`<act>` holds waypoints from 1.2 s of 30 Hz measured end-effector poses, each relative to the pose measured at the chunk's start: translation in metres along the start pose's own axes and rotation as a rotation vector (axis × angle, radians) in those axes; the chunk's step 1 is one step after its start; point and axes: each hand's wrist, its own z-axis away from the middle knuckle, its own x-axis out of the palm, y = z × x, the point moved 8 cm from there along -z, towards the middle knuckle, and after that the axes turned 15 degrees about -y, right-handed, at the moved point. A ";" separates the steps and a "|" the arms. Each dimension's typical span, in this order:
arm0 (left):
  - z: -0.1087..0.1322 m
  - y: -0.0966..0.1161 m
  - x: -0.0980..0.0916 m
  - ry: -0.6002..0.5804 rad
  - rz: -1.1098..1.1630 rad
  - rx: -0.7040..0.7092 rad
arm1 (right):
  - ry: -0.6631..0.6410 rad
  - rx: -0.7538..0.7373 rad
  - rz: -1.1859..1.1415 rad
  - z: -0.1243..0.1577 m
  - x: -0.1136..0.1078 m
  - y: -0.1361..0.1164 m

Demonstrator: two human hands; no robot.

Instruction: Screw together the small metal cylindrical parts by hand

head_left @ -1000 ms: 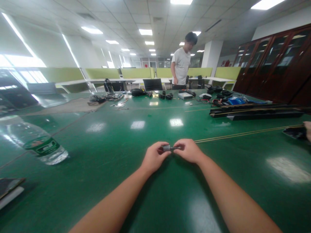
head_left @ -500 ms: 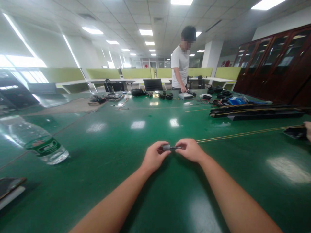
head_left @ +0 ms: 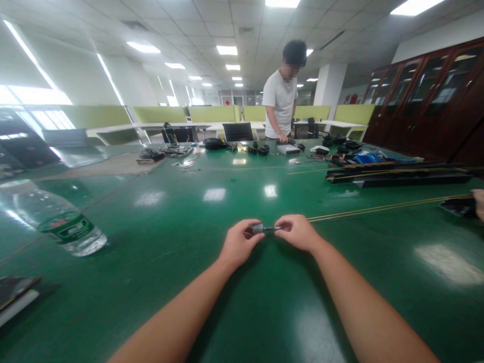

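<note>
My left hand (head_left: 239,244) pinches a small grey cylinder (head_left: 257,229) between thumb and fingers, a little above the green table. A thin dark shaft (head_left: 269,229) sticks out of the cylinder to the right. At the shaft's far end, the closed thumb and fingers of my right hand (head_left: 297,232) grip its tip. The fingers partly cover both ends, so the exact kind of part cannot be told. Two thin golden rods (head_left: 378,207) run from behind my right hand toward the right edge.
Another person's hand (head_left: 478,201) shows at the right edge beside a dark object. A water bottle (head_left: 71,229) stands at left. Black rails (head_left: 397,174) lie at back right. A co-worker in a white shirt (head_left: 280,103) stands behind the green table (head_left: 170,282), touching a grey box (head_left: 288,149).
My right hand has shifted slightly right, and slightly more of the shaft shows between my hands. The co-worker's body and hand have moved a little to the left.
</note>
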 end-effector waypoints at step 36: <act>0.009 -0.039 -0.032 0.243 0.471 -0.240 | -0.073 0.048 0.048 -0.003 0.006 0.013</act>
